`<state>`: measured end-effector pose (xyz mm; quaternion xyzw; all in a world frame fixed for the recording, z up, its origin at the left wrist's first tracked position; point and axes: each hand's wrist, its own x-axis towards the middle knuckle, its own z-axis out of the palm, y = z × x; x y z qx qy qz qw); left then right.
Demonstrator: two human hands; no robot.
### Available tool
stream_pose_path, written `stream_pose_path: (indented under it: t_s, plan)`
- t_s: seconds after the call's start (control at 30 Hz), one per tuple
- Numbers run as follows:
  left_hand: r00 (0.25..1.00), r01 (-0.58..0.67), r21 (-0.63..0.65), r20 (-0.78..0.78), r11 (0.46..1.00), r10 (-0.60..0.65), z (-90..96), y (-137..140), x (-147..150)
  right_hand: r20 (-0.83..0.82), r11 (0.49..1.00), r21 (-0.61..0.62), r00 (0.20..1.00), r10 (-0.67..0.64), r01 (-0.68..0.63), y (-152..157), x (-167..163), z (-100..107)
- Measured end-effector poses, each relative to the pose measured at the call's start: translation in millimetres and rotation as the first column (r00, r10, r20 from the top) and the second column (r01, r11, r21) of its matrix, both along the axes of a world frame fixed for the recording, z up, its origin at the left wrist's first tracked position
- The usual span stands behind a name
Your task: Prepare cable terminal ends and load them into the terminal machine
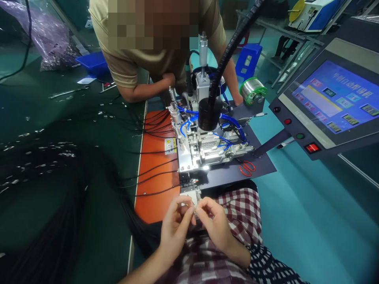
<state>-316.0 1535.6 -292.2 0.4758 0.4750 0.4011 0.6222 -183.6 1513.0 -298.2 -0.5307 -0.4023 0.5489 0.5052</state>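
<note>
My left hand [177, 223] and my right hand [215, 225] meet fingertip to fingertip just above my lap, at the near end of a bench-top machine [204, 146]. Thumb and forefinger of each are pinched closed. Whatever they hold is too small and too hidden to name; a tiny yellowish spot shows by the left fingers. Right behind the fingertips is a pale metal block [191, 195] of the machine. Several black cables [160, 191] lead from the machine's left edge across its orange plate [156, 205].
A large heap of black cables [68, 185] covers the dark table at left. Red-handled scissors [247, 169] lie on the machine's base. A solder wire spool [253, 91] and a touchscreen panel [337, 96] stand at right. Another person [127, 71] leans over the machine's far side.
</note>
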Motion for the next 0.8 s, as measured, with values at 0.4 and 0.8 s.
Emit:
stream_pose_path:
  t_s: [0.4, 0.8]
  plan:
    - [0.991, 0.133, 0.071, -0.025, 0.989, -0.131, -0.4, 5.7, -3.7, -0.24, 0.998, -0.055, 0.97, 0.025, -0.039, 1.2, 0.4, 0.0]
    - [0.98, 0.179, 0.099, 0.068, 0.979, -0.187, -3.4, 5.5, -3.6, -0.215, 0.997, -0.062, 0.976, 0.021, -0.035, -1.6, 0.4, -6.6]
